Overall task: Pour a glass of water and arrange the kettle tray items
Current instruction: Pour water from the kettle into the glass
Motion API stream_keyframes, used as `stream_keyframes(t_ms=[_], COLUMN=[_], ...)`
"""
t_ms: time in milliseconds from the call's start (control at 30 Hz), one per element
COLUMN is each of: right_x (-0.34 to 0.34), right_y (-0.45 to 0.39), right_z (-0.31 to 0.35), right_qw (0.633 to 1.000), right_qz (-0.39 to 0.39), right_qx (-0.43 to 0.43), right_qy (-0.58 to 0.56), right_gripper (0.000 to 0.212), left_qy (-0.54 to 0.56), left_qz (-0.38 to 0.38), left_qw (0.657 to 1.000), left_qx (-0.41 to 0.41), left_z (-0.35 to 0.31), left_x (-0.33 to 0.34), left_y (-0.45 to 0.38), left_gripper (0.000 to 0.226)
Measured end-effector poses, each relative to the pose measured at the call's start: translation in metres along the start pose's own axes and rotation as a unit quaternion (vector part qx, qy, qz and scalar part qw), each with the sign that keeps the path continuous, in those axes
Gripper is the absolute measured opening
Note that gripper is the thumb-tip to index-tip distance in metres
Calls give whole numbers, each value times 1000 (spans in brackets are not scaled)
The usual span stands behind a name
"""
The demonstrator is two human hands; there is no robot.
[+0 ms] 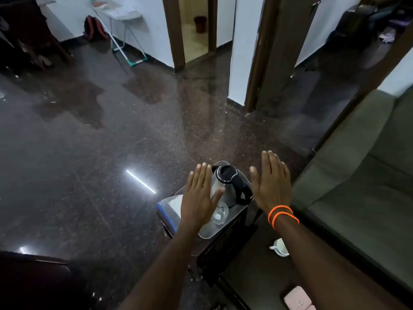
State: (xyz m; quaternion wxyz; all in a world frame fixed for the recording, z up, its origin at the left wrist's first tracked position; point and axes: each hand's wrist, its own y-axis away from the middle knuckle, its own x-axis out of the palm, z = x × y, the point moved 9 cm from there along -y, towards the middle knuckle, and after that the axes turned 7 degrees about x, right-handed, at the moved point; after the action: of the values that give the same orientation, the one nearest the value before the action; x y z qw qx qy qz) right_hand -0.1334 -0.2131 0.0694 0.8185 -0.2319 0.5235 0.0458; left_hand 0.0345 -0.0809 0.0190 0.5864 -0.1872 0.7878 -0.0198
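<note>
Both flat hands' fingers flank the kettle, untouched.

A dark, polished speckled stone floor fills most of the view and mirrors a bright strip of light. White walls rise at the far side, broken by dark brown wooden door frames. A folding white table stands against the wall, with a backpack beside it. A grey-green sofa runs along the right edge.
</note>
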Motion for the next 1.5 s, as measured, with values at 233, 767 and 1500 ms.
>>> stream_keyframes(t_ms=[233, 767, 1500], right_x=[79, 154, 163], right_y=[12, 29, 8], right_z=[-47, -74, -85], right_qw=[999, 980, 651], right_qz=[35, 74, 13], right_qx=[0, 91, 573], right_qy=[-26, -161, -497], right_gripper=[59, 41, 64], left_qy=[56, 130, 177], left_qz=[109, 154, -85], left_qw=[987, 960, 978], left_qx=[-102, -195, -69], left_z=[28, 57, 33], left_x=[128, 193, -45], left_y=[15, 21, -74], left_gripper=[98, 94, 109])
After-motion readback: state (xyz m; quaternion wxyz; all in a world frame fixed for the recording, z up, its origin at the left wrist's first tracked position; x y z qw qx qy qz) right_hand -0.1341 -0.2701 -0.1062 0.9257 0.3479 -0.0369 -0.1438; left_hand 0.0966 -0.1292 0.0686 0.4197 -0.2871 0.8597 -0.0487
